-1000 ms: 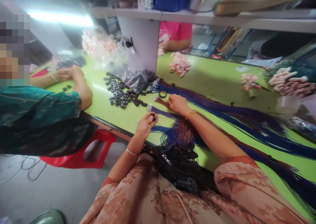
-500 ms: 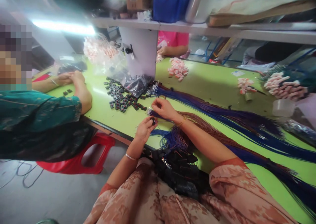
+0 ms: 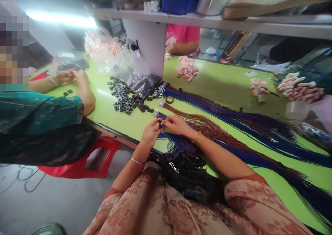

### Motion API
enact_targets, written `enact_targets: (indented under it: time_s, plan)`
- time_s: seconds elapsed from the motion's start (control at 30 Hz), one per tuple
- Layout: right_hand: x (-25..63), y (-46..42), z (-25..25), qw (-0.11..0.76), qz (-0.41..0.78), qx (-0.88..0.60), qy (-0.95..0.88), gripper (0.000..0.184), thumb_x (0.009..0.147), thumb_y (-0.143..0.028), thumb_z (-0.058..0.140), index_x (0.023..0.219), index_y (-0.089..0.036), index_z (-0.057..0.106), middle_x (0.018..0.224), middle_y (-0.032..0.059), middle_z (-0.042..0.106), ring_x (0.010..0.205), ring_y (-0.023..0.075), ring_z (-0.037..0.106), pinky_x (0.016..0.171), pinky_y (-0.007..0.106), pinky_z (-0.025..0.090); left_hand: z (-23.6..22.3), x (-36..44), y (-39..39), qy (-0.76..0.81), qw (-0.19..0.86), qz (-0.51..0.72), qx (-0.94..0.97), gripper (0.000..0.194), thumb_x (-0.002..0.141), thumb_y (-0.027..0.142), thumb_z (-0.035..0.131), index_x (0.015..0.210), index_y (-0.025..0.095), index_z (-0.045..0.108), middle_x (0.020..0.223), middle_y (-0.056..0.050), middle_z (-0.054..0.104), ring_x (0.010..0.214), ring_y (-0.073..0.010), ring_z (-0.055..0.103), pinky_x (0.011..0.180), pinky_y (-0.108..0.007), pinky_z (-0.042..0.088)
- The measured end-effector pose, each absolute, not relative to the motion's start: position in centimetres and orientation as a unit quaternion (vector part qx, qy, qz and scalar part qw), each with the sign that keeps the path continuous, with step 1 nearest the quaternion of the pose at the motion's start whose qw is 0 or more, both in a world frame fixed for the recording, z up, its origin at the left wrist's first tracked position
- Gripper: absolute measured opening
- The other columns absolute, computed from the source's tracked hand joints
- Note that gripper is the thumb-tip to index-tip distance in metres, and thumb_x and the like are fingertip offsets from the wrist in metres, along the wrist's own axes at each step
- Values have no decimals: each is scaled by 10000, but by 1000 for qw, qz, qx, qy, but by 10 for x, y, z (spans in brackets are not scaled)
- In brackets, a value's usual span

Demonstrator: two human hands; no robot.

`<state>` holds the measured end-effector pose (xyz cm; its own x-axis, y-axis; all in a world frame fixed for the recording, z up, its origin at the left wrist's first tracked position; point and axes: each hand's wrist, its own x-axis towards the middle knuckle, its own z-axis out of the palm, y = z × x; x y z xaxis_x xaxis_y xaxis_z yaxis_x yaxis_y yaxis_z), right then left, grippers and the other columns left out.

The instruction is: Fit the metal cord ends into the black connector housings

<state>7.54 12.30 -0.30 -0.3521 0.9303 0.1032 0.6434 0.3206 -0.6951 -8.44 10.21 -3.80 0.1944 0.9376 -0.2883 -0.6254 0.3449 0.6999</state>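
Note:
In the head view my left hand [image 3: 150, 132] pinches a small black connector housing [image 3: 160, 123] between thumb and fingers. My right hand [image 3: 178, 125] is closed in a pinch right at the housing, on a thin wire whose tip is mostly hidden by the fingers. Just beyond the hands lie the bright metal ends of a blue wire bundle [image 3: 156, 114]. A brown wire bundle [image 3: 178, 112] runs off to the right behind my right hand. Loose black housings [image 3: 127, 102] are heaped on the green table. Wired black connectors [image 3: 189, 179] are gathered at my lap.
A tape roll [image 3: 169, 99] sits near more blue wires [image 3: 207, 103]. A plastic bag [image 3: 145, 86] of black parts leans by the grey post [image 3: 146, 52]. At left, a co-worker's arm [image 3: 86, 95] rests on the table [image 3: 103, 124]; a red stool [image 3: 103, 159] stands below. A shelf [image 3: 233, 24] crosses above.
My right hand has moved down from the metal ends of the wires to the black housing in my left hand. My left hand stays nearly in place. The view has tilted slightly.

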Motion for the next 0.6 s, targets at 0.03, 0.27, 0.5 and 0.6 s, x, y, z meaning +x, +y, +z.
enact_targets:
  time_s: [0.03,0.27,0.5,0.6]
  plan:
    - [75,123,-3,250,280,-514,-771,256,823,-339,505,665,-152,579,579,-24,534,526,82,394,524,228,241,-38,-84,102,352,741,528,222,185,769,88,602,946,128,639,891,-61,678,834,-139,645,982,-401,458]
    - [74,124,-2,243,286,-530,-761,227,796,-313,517,637,-156,559,572,-25,524,535,86,400,527,226,246,-40,-86,103,357,737,525,232,203,744,108,638,945,135,635,888,-56,679,835,-137,641,968,-395,465]
    - [70,125,-5,233,315,-533,-750,218,802,-290,502,641,-154,559,572,-21,525,532,90,401,519,224,252,-39,-80,98,395,699,525,283,293,681,204,736,952,160,634,877,-25,666,810,-115,615,883,-327,499]
    - [69,121,-5,226,249,-527,-780,188,819,-275,497,701,-155,581,624,4,574,554,103,423,538,236,252,-38,-80,97,410,693,516,292,299,673,218,742,948,158,642,820,-18,656,745,-105,602,804,-290,508]
